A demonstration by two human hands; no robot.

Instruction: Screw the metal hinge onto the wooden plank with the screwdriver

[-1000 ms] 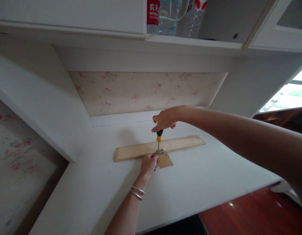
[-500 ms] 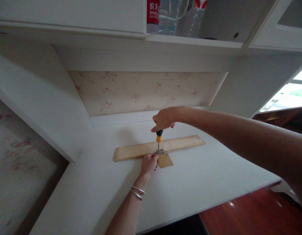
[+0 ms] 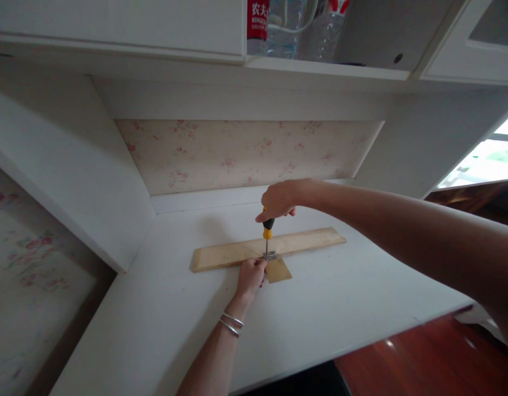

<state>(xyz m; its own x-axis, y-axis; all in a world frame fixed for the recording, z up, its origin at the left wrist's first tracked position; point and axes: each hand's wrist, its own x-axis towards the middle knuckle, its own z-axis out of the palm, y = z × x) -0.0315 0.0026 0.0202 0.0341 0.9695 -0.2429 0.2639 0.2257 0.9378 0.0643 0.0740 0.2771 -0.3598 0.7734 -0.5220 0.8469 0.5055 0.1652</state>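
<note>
A long wooden strip (image 3: 303,241) lies across the white desk (image 3: 340,313), with a small wooden piece (image 3: 277,270) against its near edge. A small metal hinge (image 3: 271,256) joins them. My right hand (image 3: 279,199) grips the top of a black and yellow screwdriver (image 3: 268,234), which stands upright with its tip on the hinge. My left hand (image 3: 249,276), with bracelets on the wrist, rests on the wood beside the hinge, fingers at the screwdriver's tip.
The desk sits in a white alcove with a floral back panel (image 3: 246,154). A shelf above holds water bottles (image 3: 279,25). A bed with floral cover (image 3: 27,286) is on the left. Red wooden floor (image 3: 435,357) shows at the lower right.
My right hand has shifted very slightly on the screwdriver handle; the screwdriver stays upright on the hinge and the left hand has not moved.
</note>
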